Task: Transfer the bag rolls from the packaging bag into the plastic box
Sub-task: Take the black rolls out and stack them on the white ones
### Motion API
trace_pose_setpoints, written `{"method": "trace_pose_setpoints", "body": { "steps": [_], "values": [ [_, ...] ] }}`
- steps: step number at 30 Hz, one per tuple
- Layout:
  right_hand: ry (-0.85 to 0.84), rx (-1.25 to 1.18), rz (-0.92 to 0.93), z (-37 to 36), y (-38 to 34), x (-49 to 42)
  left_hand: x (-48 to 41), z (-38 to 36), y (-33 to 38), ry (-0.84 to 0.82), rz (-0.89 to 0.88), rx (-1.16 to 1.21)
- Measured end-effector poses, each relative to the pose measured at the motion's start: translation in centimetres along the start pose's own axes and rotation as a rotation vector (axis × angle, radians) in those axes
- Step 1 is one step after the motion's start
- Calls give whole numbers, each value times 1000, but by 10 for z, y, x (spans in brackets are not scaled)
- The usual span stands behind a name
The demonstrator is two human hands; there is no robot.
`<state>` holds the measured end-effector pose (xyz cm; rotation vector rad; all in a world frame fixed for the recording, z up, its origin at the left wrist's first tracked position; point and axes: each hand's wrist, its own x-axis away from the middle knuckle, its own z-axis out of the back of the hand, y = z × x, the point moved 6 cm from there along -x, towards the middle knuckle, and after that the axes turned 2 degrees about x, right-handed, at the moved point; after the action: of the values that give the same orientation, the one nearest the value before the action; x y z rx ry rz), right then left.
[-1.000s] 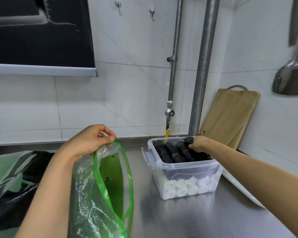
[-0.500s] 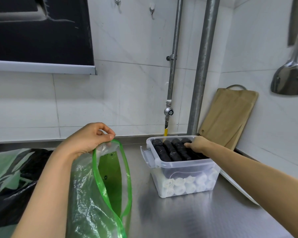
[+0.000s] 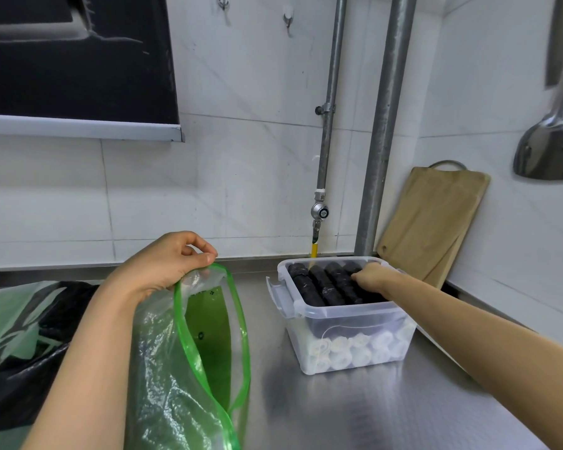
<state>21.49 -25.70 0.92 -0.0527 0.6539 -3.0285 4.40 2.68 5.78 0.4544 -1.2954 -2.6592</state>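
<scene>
A clear plastic box (image 3: 355, 323) stands on the steel counter, with white bag rolls (image 3: 348, 349) at its bottom and black bag rolls (image 3: 319, 284) in rows on top. My right hand (image 3: 369, 277) reaches into the box's right side, its fingers bent down over a black roll there. My left hand (image 3: 166, 264) pinches the upper rim of the green-edged packaging bag (image 3: 208, 336) and holds its mouth open, left of the box. No rolls show through the bag's mouth.
More crumpled green and black plastic (image 3: 17, 345) lies at the far left. A wooden cutting board (image 3: 433, 222) leans in the corner behind the box, beside two metal pipes (image 3: 384, 141). A metal spatula (image 3: 550, 147) hangs on the right wall.
My right hand has lowered the black roll among the top rows and shifted slightly left. My left hand keeps the bag mouth held up as before.
</scene>
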Motion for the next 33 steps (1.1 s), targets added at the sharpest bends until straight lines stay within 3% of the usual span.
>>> {"method": "trace_pose_setpoints", "body": {
  "steps": [5,14,23,33],
  "values": [
    [-5,-29,-10,-1,2,-5,0,0,1,3,-3,0],
    [-19,138,13,-4,2,-9,2,3,1,9,0,17],
    [111,231,-14,-2,-2,-11,3,7,0,20,-10,27],
    [209,191,187,10,-48,-1,4,11,2,35,-27,57]
  ]
}}
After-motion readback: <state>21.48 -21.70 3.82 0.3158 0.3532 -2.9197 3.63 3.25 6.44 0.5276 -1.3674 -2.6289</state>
